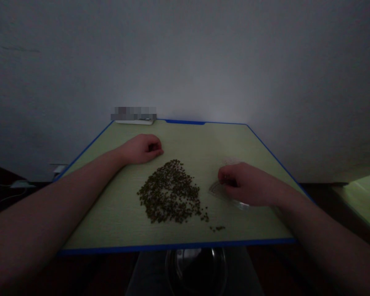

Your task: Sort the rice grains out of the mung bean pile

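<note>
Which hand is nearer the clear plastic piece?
Right. The right hand lies over the clear plastic piece, covering much of it; the left hand sits farther away, on the far side of the bean pile.

The left forearm and right forearm of the person are bare, also the left hand and right hand; below the worktop the person wears grey trousers.
</note>
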Motion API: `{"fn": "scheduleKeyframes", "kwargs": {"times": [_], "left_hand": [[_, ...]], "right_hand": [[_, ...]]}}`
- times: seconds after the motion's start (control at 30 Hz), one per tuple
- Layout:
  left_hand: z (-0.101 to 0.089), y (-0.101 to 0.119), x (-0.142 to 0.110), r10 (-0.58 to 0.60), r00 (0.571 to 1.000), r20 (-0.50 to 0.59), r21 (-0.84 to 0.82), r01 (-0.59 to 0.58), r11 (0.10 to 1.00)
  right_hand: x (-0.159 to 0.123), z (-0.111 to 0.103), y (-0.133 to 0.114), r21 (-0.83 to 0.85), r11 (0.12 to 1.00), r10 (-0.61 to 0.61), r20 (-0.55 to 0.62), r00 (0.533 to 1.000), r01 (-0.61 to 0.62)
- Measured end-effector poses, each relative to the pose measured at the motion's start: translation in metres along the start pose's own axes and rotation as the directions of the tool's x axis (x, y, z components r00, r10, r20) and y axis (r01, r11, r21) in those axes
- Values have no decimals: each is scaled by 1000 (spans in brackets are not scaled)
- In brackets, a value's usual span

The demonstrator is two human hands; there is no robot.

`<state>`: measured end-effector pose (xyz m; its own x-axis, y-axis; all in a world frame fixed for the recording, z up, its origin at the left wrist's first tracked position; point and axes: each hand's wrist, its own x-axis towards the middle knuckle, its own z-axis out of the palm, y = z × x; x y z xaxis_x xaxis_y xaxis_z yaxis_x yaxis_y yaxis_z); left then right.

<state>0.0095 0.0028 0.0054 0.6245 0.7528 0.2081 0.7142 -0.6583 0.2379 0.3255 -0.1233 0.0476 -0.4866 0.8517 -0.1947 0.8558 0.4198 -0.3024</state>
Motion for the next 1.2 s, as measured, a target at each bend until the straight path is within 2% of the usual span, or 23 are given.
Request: {"fn": "scheduleKeyframes", "kwargs": {"times": [0.1, 0.17, 0.37, 0.53, 0.83, 1.2], "left_hand": [[0, 0, 0, -8, 1000, 8, -16, 8, 1000], [1, -1, -1, -7, 1000, 6, -30, 8, 1000], [1, -3, 0, -10, 1000, 8, -26, 10, 1000], [1, -2, 0, -15, 1000, 16, -25, 15, 1000], [1, -2, -1, -26, 1000, 8, -36, 27, 999], [1, 0, 0, -19, 1000, 13, -33, 19, 999]], "right_hand": [[3, -5, 8, -81, 988, 121, -124, 985, -132], [4, -8, 12, -103, 982, 142, -162, 977, -160], [1, 0, 0, -23, 996, -83, -56, 995, 82], [1, 11, -15, 43, 981, -189, -12, 982, 190], [3, 16, -19, 64, 953, -296, -5, 955, 295], [-1, 13, -13, 80, 954, -295, 63, 953, 290]]}}
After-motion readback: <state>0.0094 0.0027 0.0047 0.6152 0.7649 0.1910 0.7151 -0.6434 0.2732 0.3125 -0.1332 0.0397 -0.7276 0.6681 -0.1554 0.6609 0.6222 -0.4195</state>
